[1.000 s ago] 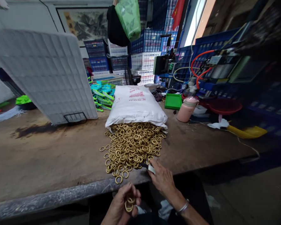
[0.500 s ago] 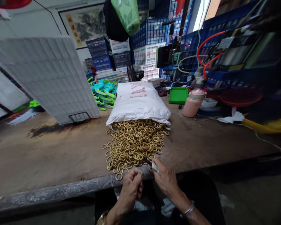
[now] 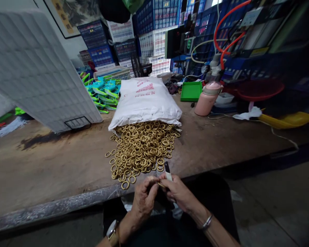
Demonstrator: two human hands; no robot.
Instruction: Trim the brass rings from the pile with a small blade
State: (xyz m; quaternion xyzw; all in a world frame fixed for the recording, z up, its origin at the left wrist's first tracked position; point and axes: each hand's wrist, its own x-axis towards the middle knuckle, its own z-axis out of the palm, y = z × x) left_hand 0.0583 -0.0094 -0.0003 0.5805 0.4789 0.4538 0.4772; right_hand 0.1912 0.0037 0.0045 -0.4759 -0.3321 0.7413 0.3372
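A heap of gold-coloured rings (image 3: 141, 147) spills from the mouth of a white sack (image 3: 146, 103) onto the table. At the near table edge, in front of the heap, my two hands meet. My left hand (image 3: 144, 195) is closed, its thumb and fingers pinching one gold ring (image 3: 160, 184). The other side of that ring lies at the fingers of my right hand (image 3: 179, 192). My right hand also grips a small flat blade (image 3: 168, 171) with a dark tip and a pale wrap, pointing up and away. The fingers partly cover the ring.
On the left stands a tall white ribbed panel (image 3: 41, 68). Green and turquoise plastic pieces (image 3: 104, 91) lie beside the sack. To the right are a green tray (image 3: 191, 91), a pink bottle (image 3: 207, 99) and a red dish (image 3: 260, 90). Stacked crates (image 3: 154, 41) stand behind.
My right hand has come away from the heap's edge to my left hand, and a ring now shows between them. The blade has tilted upright. The whole view has shifted.
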